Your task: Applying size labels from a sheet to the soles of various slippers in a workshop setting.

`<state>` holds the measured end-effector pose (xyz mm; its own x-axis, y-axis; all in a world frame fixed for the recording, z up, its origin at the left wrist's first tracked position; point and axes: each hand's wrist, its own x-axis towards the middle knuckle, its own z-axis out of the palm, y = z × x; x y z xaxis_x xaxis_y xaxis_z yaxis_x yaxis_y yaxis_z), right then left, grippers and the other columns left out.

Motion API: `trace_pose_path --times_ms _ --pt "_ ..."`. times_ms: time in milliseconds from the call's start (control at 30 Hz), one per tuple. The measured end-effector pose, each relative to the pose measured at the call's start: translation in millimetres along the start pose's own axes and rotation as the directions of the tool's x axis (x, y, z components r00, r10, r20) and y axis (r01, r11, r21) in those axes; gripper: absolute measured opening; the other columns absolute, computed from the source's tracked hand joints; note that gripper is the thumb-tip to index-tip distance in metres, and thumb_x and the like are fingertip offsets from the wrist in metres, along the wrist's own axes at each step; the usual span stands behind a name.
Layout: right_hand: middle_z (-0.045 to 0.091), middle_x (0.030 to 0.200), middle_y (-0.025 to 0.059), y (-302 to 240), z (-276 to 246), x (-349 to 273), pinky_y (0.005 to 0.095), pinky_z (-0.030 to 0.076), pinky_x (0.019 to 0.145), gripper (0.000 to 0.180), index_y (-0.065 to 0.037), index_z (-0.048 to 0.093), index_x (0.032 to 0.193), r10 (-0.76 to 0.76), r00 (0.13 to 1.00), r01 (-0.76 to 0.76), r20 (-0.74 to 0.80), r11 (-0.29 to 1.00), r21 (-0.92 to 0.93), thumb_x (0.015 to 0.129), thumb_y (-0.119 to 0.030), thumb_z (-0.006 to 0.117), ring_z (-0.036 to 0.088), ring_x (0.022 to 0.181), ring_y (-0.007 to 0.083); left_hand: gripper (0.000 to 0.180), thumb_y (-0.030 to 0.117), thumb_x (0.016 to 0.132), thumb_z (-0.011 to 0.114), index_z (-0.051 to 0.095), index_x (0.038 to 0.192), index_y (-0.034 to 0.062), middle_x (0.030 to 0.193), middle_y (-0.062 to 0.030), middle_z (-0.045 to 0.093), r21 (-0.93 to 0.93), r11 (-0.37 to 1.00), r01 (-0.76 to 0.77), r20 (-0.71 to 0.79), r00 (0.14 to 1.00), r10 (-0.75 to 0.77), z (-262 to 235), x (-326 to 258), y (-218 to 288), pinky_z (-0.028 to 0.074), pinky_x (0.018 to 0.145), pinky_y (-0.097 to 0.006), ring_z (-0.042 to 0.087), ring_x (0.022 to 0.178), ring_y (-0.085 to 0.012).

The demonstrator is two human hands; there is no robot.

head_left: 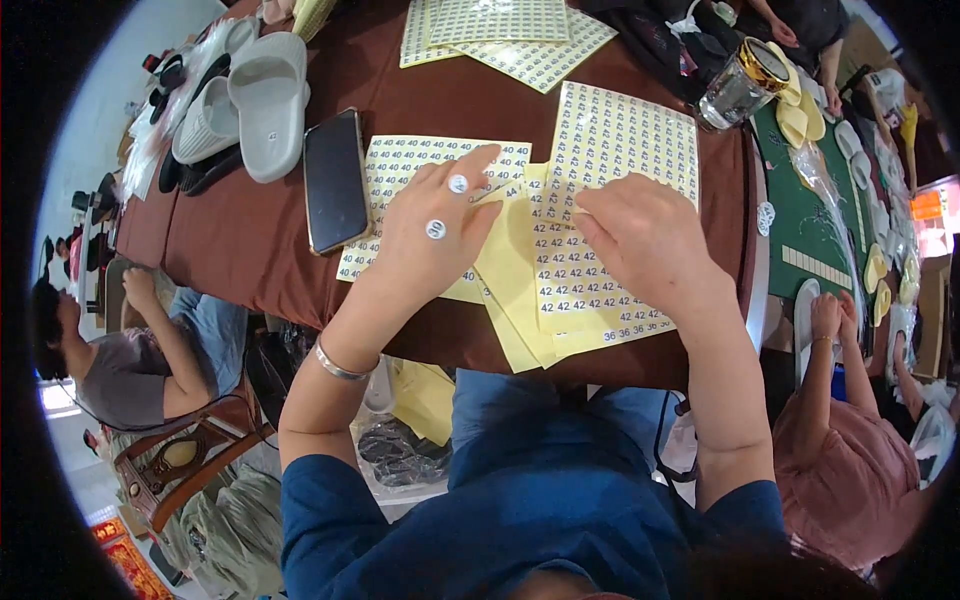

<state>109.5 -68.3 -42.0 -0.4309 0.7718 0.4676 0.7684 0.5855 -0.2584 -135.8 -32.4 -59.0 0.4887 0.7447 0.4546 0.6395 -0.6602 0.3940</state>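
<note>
My left hand (pixel 430 230) hovers over a pale yellow sheet of printed number stickers (pixel 395 165), fingers stretched and apart. Two round white stickers (pixel 436 229) cling to the back of that hand and finger. My right hand (pixel 645 235) is closed, thumb and forefinger pinching the lower left edge of another sticker sheet (pixel 630 130). Beneath that one, more yellow sheets (pixel 580 275) overlap in a loose fan toward the table's near edge. The palm side of my right hand is hidden.
A dark-screened phone (pixel 336 180) lies left of the sheets, with grey slippers (pixel 268 105) beyond. Further sheets (pixel 500 25) lie at the far edge. A glass jar with a gold lid (pixel 742 85) stands far right. People sit at both sides; a green work surface (pixel 815 190) adjoins at right.
</note>
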Motion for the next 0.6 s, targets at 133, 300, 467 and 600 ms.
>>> trace_pose_path --times_ms 133,300,467,600 --pt "0.065 0.078 0.008 -3.7 5.7 2.2 0.0407 0.053 0.074 0.01 -0.006 0.067 0.082 -0.038 0.999 0.038 -0.004 0.998 0.046 0.082 -0.015 0.07 0.064 0.081 0.0267 0.071 0.005 0.084 0.073 0.04 0.146 0.0033 0.095 -0.0102 0.068 -0.29 0.864 0.41 0.308 0.895 -0.322 -11.5 12.9 4.6 0.046 0.058 -0.024 0.056 0.064 -0.0058" --pt "0.065 0.082 0.0083 -1.1 9.4 -0.2 0.0404 0.052 0.075 0.01 -0.005 0.068 0.087 -0.037 0.999 0.037 -0.001 0.999 0.031 0.082 -0.014 0.071 0.064 0.084 0.0271 0.068 0.004 0.085 0.072 0.04 0.145 0.0001 0.096 -0.0094 0.068 -0.326 0.838 0.439 0.351 0.879 -0.324 -14.5 21.2 9.7 0.045 0.058 -0.022 0.055 0.064 -0.0046" --pt "0.066 0.086 0.0095 0.7 5.6 -0.1 0.0406 0.052 0.074 0.01 -0.004 0.069 0.091 -0.042 0.999 0.041 0.034 0.999 0.03 0.084 -0.011 0.071 0.065 0.085 0.0287 0.065 0.003 0.085 0.07 0.041 0.143 -0.0015 0.097 -0.0095 0.068 -0.373 0.793 0.481 0.409 0.853 -0.325 -13.5 18.8 3.0 0.045 0.059 -0.022 0.056 0.066 -0.0046" --pt "0.064 0.082 0.0096 13.6 0.1 -0.6 0.0415 0.053 0.074 0.006 -0.004 0.067 0.084 -0.003 1.0 0.002 -0.019 0.999 -0.053 0.079 -0.008 0.068 0.064 0.083 0.0292 0.059 0.004 0.087 0.069 0.046 0.141 0.0012 0.095 -0.0098 0.068 -0.306 0.912 0.273 0.318 0.932 -0.173 -10.2 19.8 0.8 0.049 0.063 -0.025 0.06 0.07 -0.0108"
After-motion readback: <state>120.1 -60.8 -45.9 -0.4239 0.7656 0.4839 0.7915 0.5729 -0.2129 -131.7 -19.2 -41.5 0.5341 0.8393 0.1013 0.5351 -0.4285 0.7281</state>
